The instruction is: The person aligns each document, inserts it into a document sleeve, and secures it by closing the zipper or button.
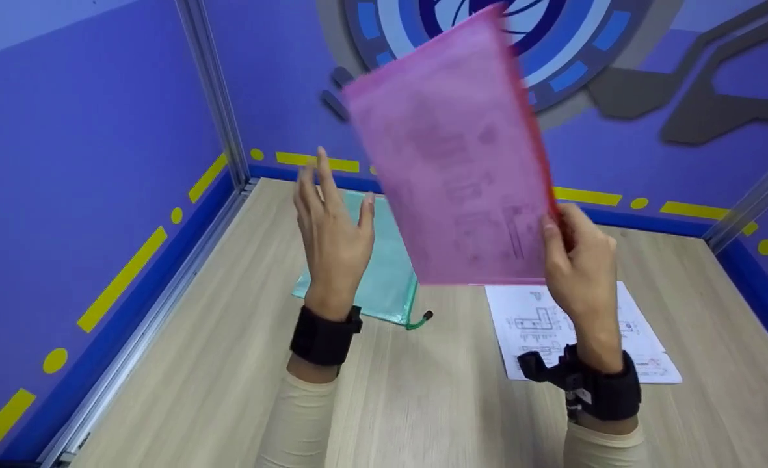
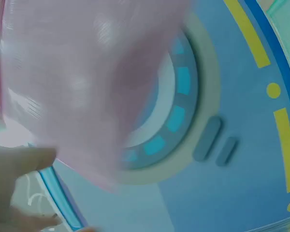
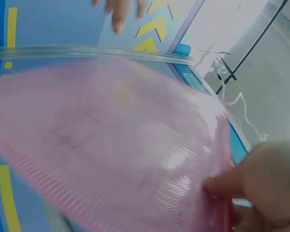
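A: Right hand [image 1: 579,260] pinches the pink mesh pouch [image 1: 452,153] at its lower right corner, thumb in front, fingers curled behind. Pouch held up off the wooden table [image 1: 423,403], tilted, blurred, printed sheets showing faintly inside.

B: Left hand?

A: Left hand [image 1: 331,234] raised just left of the pouch, fingers straight and slightly spread, gripping nothing. No contact that I can see.

B: Risk?

A: My judgement: a one-corner pinch on a floppy pouch is weak. It could swing, fold or slip out. I can't tell whether the zip is closed; if open, the sheets might slide out.

B: What lies around?

A: Below the pouch, a green mesh pouch [image 1: 384,266] flat on the table, zip pull toward the near edge. To the right of that, a printed drawing sheet [image 1: 644,338], partly hidden by the right wrist. Nothing stands between the left hand and the pink pouch.
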`<state>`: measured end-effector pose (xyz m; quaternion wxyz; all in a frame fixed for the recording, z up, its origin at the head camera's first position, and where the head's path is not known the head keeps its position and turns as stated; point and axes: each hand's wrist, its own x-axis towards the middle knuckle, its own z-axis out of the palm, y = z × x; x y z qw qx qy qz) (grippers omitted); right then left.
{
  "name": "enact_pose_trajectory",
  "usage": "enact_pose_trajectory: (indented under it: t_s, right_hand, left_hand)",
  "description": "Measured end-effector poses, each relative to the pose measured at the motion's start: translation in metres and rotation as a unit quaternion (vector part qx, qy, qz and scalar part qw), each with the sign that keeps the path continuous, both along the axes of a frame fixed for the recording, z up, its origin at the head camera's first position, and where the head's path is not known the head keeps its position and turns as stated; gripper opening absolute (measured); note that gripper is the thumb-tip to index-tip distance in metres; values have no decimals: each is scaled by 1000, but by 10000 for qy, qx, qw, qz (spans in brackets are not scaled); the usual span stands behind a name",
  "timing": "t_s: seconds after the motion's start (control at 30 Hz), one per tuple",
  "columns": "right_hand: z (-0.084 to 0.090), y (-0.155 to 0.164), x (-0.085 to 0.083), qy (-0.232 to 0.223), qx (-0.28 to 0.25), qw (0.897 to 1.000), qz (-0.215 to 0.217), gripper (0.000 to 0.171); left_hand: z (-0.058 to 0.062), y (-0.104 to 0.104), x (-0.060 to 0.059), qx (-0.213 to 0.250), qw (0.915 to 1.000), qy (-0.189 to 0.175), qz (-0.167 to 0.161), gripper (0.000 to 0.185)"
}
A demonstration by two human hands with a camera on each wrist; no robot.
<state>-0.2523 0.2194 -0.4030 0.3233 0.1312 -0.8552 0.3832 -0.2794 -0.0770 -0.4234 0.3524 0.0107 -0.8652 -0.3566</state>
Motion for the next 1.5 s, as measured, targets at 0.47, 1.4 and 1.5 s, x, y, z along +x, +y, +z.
enact_pose_trajectory:
  t_s: [0.47,1.4,1.5]
  right_hand:
    - [-8,13,-16,-141,290,9959,-841,33]
    - [-33,-6,-51,-1970,-1413,9614,1297,43]
    - [-39,-8,-53,-2374,-1097,9532,1517,53]
  left_hand:
    - [-104,55,-45,-1892,8757,-4333,-982,78]
    - [-16,-2,-19,-165,9995,261,-3,25]
    - [-8,4,-11,-20,9969,676,-394,23]
